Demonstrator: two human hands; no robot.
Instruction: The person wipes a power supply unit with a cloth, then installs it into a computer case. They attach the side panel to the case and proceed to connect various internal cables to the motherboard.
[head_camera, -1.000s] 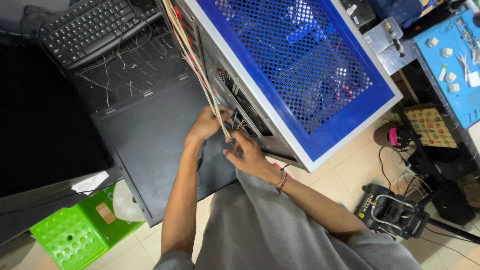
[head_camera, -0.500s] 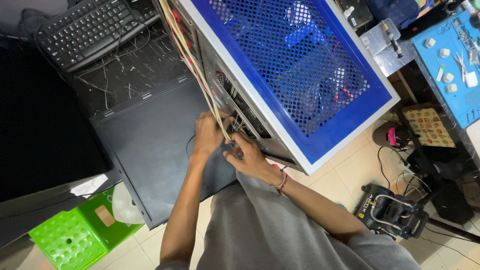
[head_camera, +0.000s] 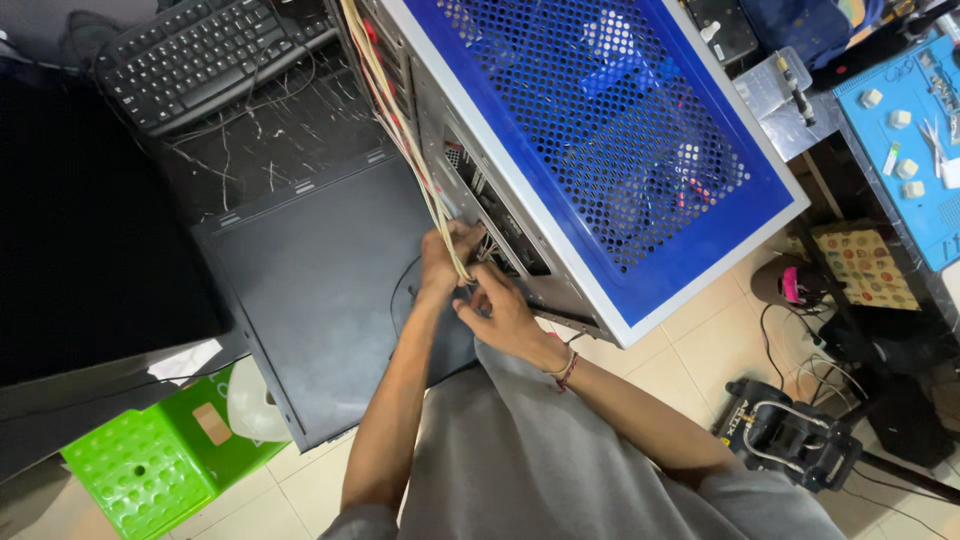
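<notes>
1. My left hand (head_camera: 443, 262) has its fingers closed around one bundle of pale cables (head_camera: 405, 130), which runs up and away from my fingers along the open side of the case.
2. My right hand (head_camera: 503, 312) sits just beside the left, touching it; its fingers are curled at the lower end of that bundle, but I cannot tell whether they pinch anything.
3. One computer case (head_camera: 600, 130), with a blue perforated panel, stands tilted right above my fingers; its open side faces them.
4. One dark detached side panel (head_camera: 320, 290) lies flat under and to the left of my fingers.
5. One black keyboard (head_camera: 205, 55) lies well beyond my fingers, up to the left.
6. One green plastic stool (head_camera: 150, 470) stands on the floor, well below and left of my fingers.
7. One bracelet (head_camera: 566, 370) circles my right wrist.
</notes>
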